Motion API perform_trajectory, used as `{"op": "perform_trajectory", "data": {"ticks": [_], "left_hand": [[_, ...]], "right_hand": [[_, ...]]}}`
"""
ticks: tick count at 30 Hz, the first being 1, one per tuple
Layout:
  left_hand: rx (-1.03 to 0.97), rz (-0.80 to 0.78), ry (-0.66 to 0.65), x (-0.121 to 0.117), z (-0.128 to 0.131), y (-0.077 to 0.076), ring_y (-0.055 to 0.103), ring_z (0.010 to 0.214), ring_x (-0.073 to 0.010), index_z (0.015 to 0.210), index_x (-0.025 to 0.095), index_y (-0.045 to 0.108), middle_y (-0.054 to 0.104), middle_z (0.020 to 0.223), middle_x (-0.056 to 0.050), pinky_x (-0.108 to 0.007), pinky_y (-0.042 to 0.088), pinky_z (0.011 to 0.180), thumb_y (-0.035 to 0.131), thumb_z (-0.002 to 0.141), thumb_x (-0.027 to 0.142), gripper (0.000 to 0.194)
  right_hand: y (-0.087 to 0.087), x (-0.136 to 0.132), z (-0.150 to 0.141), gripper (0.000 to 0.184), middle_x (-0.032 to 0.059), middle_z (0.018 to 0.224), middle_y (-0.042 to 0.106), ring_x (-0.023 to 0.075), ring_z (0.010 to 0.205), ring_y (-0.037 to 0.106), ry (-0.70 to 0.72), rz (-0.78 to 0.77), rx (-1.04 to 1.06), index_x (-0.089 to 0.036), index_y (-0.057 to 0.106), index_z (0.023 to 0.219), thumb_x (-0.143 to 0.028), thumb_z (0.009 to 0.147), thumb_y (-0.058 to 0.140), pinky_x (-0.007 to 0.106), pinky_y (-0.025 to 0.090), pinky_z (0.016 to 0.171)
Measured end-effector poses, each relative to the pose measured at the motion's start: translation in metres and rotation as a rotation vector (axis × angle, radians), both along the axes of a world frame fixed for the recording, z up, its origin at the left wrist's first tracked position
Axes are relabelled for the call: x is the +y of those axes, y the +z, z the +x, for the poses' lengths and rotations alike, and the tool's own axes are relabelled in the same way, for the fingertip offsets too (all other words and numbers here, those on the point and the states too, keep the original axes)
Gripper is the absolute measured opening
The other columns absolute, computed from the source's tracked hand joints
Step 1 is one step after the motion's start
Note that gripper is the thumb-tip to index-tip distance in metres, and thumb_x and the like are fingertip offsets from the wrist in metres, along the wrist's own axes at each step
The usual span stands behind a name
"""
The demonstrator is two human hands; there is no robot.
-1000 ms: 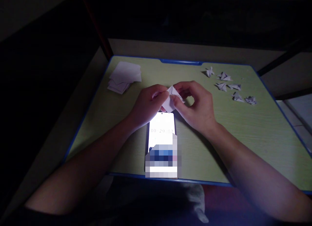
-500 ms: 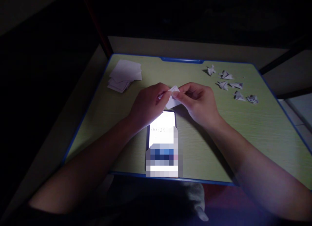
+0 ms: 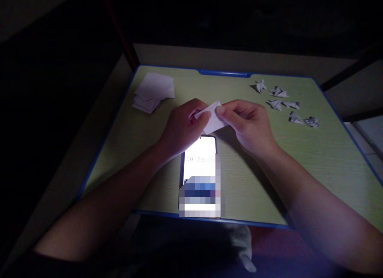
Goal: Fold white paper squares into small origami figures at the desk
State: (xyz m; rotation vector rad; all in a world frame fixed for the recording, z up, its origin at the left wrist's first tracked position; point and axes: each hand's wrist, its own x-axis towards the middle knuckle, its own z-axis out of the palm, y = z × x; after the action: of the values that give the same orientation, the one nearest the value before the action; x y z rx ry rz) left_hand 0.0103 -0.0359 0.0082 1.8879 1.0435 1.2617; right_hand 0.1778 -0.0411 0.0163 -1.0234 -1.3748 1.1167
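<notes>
A small, partly folded piece of white paper is held above the middle of a green table with a blue rim. My left hand pinches its left edge between thumb and fingers. My right hand pinches its right edge, fingers curled. Just below both hands a lit phone lies flat on the table, its screen showing a timer.
A loose stack of white paper squares lies at the back left of the table. Several small folded paper figures are scattered at the back right. The surroundings are dark; the table's near edge runs just below the phone.
Both hands have turned and flattened the paper between them; it now lies more sideways than a second ago. My hands shifted slightly up and right.
</notes>
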Motion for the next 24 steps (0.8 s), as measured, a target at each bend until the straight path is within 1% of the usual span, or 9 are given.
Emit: {"op": "perform_trajectory", "data": {"ticks": [2,5,11,14,20,24], "left_hand": [[-0.006,-0.045,-0.013,0.000,0.000,0.001,0.059,0.055,-0.0079,0.078,0.017,0.055,0.059,0.064,0.004,-0.018,0.044,0.048,0.055,0.086,0.019,0.008],[-0.026,-0.074,-0.033,0.000,0.001,0.002,0.059,0.054,-0.0080,0.077,0.017,0.054,0.058,0.063,0.004,-0.018,0.045,0.047,0.055,0.085,0.017,0.009],[-0.079,-0.143,-0.116,-0.002,0.002,0.003,0.057,0.052,-0.0074,0.075,0.019,0.050,0.058,0.064,0.003,-0.017,0.044,0.044,0.051,0.091,0.021,0.016],[-0.061,-0.105,-0.107,-0.003,0.002,0.004,0.056,0.051,-0.0071,0.074,0.019,0.049,0.057,0.062,0.003,-0.016,0.043,0.043,0.051,0.092,0.022,0.018],[-0.050,-0.045,-0.079,-0.002,0.001,0.001,0.055,0.050,-0.0074,0.073,0.020,0.050,0.055,0.059,0.005,-0.018,0.043,0.044,0.052,0.090,0.019,0.017],[-0.006,0.050,-0.044,-0.003,0.000,0.004,0.053,0.052,-0.0079,0.067,0.019,0.050,0.054,0.057,0.004,-0.020,0.040,0.047,0.054,0.087,0.018,0.020]], "right_hand": [[-0.002,0.001,0.001,0.032,-0.0022,0.060,0.062,0.0093,0.054,0.049,0.002,0.007,-0.014,-0.021,0.069,0.067,-0.050,0.075,0.077,0.026,0.036,0.049],[-0.003,0.001,0.001,0.032,-0.0030,0.056,0.057,0.0091,0.051,0.046,0.004,0.015,-0.045,-0.021,0.066,0.065,-0.049,0.078,0.075,0.026,0.032,0.047],[0.008,-0.008,-0.003,0.042,-0.0018,0.055,0.053,0.0103,0.051,0.042,-0.067,0.112,-0.129,-0.022,0.059,0.061,-0.058,0.075,0.074,0.027,0.033,0.047],[0.011,-0.010,-0.004,0.041,-0.0014,0.056,0.054,0.0108,0.051,0.043,-0.068,0.136,-0.151,-0.022,0.059,0.061,-0.058,0.076,0.073,0.028,0.033,0.047],[0.005,-0.006,-0.004,0.038,-0.0012,0.061,0.059,0.0105,0.054,0.048,-0.032,0.081,-0.107,-0.021,0.065,0.067,-0.057,0.075,0.074,0.027,0.037,0.049],[0.006,-0.009,-0.007,0.038,-0.0024,0.058,0.056,0.0104,0.053,0.047,-0.043,0.094,-0.111,-0.022,0.065,0.070,-0.058,0.074,0.075,0.026,0.036,0.048]]}}
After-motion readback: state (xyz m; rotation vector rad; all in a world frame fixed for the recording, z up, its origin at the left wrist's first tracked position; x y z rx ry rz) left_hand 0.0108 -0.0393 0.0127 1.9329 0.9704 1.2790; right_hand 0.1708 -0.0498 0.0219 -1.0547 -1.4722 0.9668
